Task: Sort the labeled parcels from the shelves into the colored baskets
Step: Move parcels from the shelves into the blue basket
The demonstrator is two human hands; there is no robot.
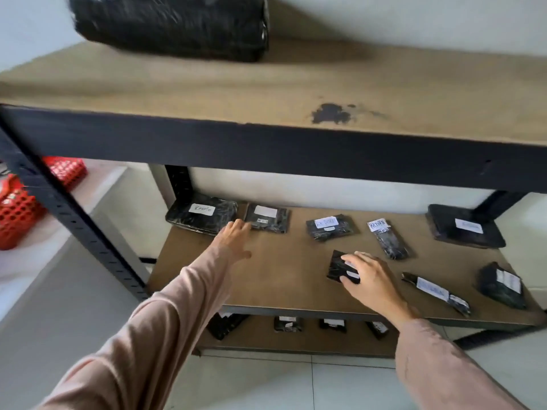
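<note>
Right hand (371, 281) tight around small parcel (336, 266), long axis front-to-back; left hand (233, 235) outstretched, straight-fingered

Dark metal shelving frame (266, 155).
Top board (207, 90): one large black wrapped bundle (171, 25); dark stain (331, 113).
Middle board (281, 261): eight labelled black parcels (330, 226), spread apart.
Bottom board (254, 341): four more visible.
Floor (74, 291): red baskets (17, 214).

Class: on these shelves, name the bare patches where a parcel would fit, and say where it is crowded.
Middle shelf: front-left board, between left hand and right hand, which grips a small parcel. Top shelf: everything right of the black bundle. Crowded: the back-row parcels and the middle shelf's right end.
</note>
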